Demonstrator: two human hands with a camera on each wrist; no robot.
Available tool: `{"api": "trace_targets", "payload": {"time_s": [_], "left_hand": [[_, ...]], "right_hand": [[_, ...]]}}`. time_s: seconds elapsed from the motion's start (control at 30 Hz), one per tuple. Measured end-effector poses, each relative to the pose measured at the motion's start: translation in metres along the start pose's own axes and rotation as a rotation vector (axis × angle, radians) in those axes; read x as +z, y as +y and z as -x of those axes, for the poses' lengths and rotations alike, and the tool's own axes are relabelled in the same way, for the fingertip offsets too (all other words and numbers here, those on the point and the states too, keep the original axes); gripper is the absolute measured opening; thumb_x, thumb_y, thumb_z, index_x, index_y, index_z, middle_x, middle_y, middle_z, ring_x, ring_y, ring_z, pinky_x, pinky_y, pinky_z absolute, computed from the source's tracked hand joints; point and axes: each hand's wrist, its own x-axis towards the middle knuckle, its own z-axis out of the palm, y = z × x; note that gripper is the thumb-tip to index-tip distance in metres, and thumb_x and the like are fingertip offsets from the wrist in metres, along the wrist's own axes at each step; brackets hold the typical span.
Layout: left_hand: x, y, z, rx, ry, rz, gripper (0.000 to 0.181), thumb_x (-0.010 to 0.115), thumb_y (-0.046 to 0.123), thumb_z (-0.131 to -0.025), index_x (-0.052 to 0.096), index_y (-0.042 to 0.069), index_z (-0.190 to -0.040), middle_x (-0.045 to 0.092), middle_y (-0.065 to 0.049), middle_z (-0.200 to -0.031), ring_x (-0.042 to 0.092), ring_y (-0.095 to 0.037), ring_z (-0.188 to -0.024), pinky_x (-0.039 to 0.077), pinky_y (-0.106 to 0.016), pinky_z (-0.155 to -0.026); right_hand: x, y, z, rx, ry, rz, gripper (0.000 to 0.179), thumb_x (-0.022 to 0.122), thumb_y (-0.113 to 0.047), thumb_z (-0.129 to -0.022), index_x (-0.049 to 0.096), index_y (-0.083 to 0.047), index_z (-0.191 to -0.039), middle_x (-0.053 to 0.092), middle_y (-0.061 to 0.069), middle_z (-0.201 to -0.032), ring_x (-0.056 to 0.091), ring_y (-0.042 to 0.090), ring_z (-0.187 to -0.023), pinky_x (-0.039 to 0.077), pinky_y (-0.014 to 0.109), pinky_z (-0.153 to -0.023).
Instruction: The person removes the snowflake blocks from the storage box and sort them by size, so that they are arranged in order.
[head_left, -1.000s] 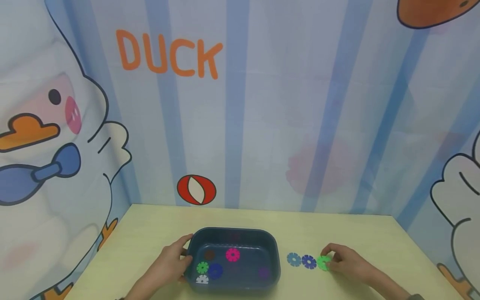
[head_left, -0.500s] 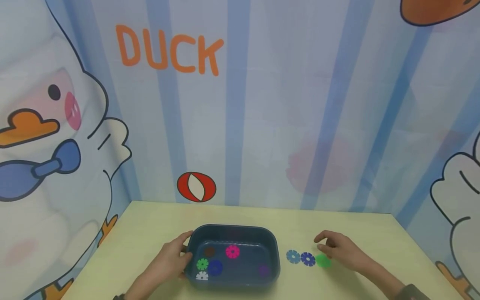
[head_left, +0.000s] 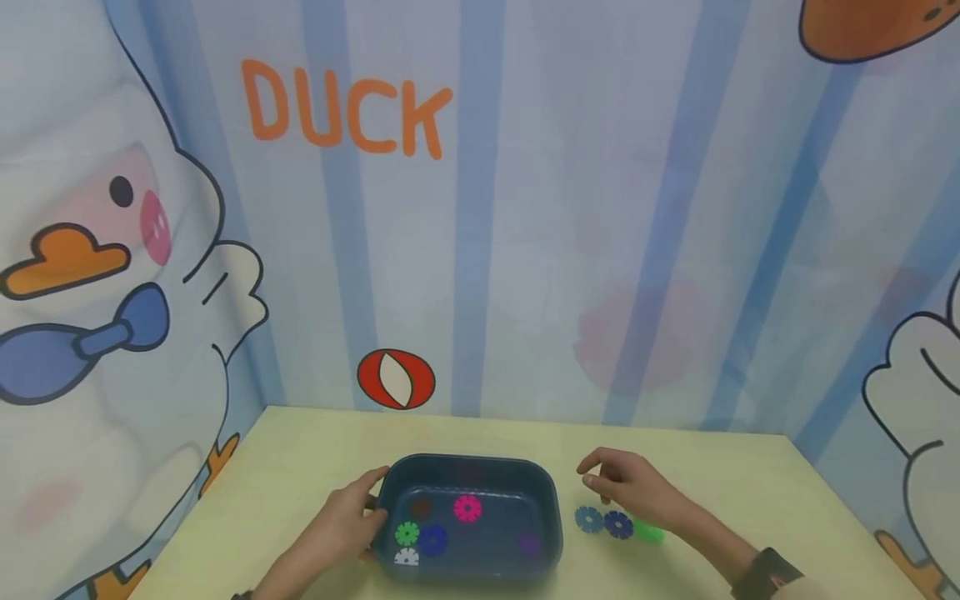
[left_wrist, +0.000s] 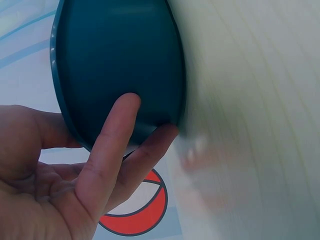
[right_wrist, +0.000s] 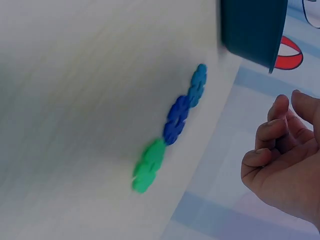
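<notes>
My left hand (head_left: 347, 518) holds the left end of a dark blue plastic tub (head_left: 555, 500), thumb at the rim and fingers along the outer wall (left_wrist: 125, 60). In the tub lie snowflake building discs: pink (head_left: 467, 508), green (head_left: 407, 533), blue (head_left: 432, 540), white (head_left: 407, 557), brown (head_left: 422, 507) and purple (head_left: 529, 544). Right of it, a row on the table has a light blue disc (head_left: 589, 519), a dark blue disc (head_left: 618, 525) and a bright green disc (head_left: 648, 532). My right hand (head_left: 633, 487) hovers over the row, fingers loosely bent, holding nothing.
The pale wooden table (head_left: 712, 467) meets a striped blue and white cloth backdrop (head_left: 547, 208) printed with ducks, a red ball (head_left: 396, 379) and lettering. The tub's right end stands close to the row of discs.
My right hand has let go of the bright green disc, lifted away and moved left above the row. The left hand has stayed at the tub.
</notes>
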Motion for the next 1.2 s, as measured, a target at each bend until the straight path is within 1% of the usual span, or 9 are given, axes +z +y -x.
{"api": "trace_targets", "payload": {"time_s": [0.2, 0.3, 0.43, 0.57, 0.67, 0.83, 1.0, 1.2], "left_hand": [[0.001, 0.001, 0.002, 0.017, 0.002, 0.01, 0.066, 0.063, -0.008, -0.096, 0.04, -0.004, -0.158, 0.071, -0.031, -0.119, 0.077, -0.028, -0.082, 0.066, -0.037, -0.049], [0.001, 0.002, 0.003, 0.02, 0.001, 0.015, 0.066, 0.062, -0.009, -0.096, 0.04, -0.005, -0.158, 0.07, -0.032, -0.118, 0.077, -0.028, -0.082, 0.066, -0.037, -0.049], [0.002, 0.002, 0.002, 0.02, -0.002, 0.02, 0.066, 0.062, -0.009, -0.096, 0.04, -0.004, -0.158, 0.07, -0.031, -0.119, 0.077, -0.028, -0.082, 0.066, -0.037, -0.049], [0.003, 0.003, 0.0, 0.022, -0.009, 0.03, 0.066, 0.062, -0.008, -0.097, 0.039, -0.003, -0.159, 0.07, -0.031, -0.12, 0.077, -0.028, -0.084, 0.066, -0.037, -0.05], [0.003, 0.003, 0.0, 0.021, -0.01, 0.039, 0.066, 0.062, -0.009, -0.097, 0.039, -0.003, -0.159, 0.07, -0.031, -0.12, 0.077, -0.029, -0.085, 0.066, -0.037, -0.05], [0.002, 0.003, -0.001, 0.023, -0.009, 0.049, 0.067, 0.061, -0.01, -0.097, 0.039, -0.003, -0.159, 0.07, -0.031, -0.12, 0.077, -0.029, -0.085, 0.066, -0.038, -0.05], [0.001, 0.003, -0.002, 0.02, -0.008, 0.045, 0.067, 0.062, -0.009, -0.096, 0.04, -0.003, -0.159, 0.07, -0.03, -0.12, 0.077, -0.029, -0.087, 0.066, -0.038, -0.051], [0.0, -0.003, 0.0, 0.019, 0.008, 0.034, 0.066, 0.063, -0.009, -0.096, 0.041, -0.003, -0.158, 0.071, -0.028, -0.118, 0.076, -0.028, -0.086, 0.066, -0.037, -0.05]], "right_hand": [[0.01, -0.019, -0.017, -0.032, 0.016, 0.055, 0.019, 0.064, -0.017, -0.107, 0.07, -0.007, -0.122, 0.062, 0.001, -0.072, 0.057, 0.009, -0.066, 0.05, 0.025, -0.06], [0.016, -0.026, -0.025, -0.054, 0.006, 0.075, 0.019, 0.067, -0.017, -0.105, 0.07, -0.006, -0.12, 0.063, -0.001, -0.072, 0.055, 0.007, -0.062, 0.05, 0.024, -0.057], [0.025, -0.032, -0.034, -0.089, -0.016, 0.129, 0.021, 0.07, -0.018, -0.103, 0.07, -0.005, -0.119, 0.062, -0.006, -0.071, 0.051, 0.004, -0.06, 0.049, 0.023, -0.055], [0.035, -0.039, -0.042, -0.121, -0.033, 0.179, 0.021, 0.072, -0.016, -0.101, 0.07, -0.005, -0.119, 0.061, -0.004, -0.07, 0.048, 0.002, -0.058, 0.048, 0.021, -0.056], [0.044, -0.044, -0.05, -0.131, -0.055, 0.197, 0.022, 0.073, -0.017, -0.101, 0.069, -0.005, -0.12, 0.061, -0.003, -0.07, 0.048, 0.002, -0.057, 0.049, 0.021, -0.057], [0.059, -0.053, -0.065, -0.149, -0.094, 0.221, 0.025, 0.073, -0.019, -0.101, 0.069, -0.006, -0.121, 0.061, -0.008, -0.072, 0.05, 0.001, -0.059, 0.05, 0.021, -0.058], [0.075, -0.057, -0.075, -0.143, -0.117, 0.224, 0.024, 0.074, -0.017, -0.1, 0.07, -0.006, -0.121, 0.062, -0.009, -0.073, 0.051, 0.002, -0.061, 0.048, 0.02, -0.058], [0.093, -0.057, -0.083, -0.139, -0.154, 0.228, 0.027, 0.076, -0.015, -0.099, 0.068, -0.005, -0.123, 0.06, -0.007, -0.073, 0.051, 0.002, -0.063, 0.047, 0.02, -0.058]]}}
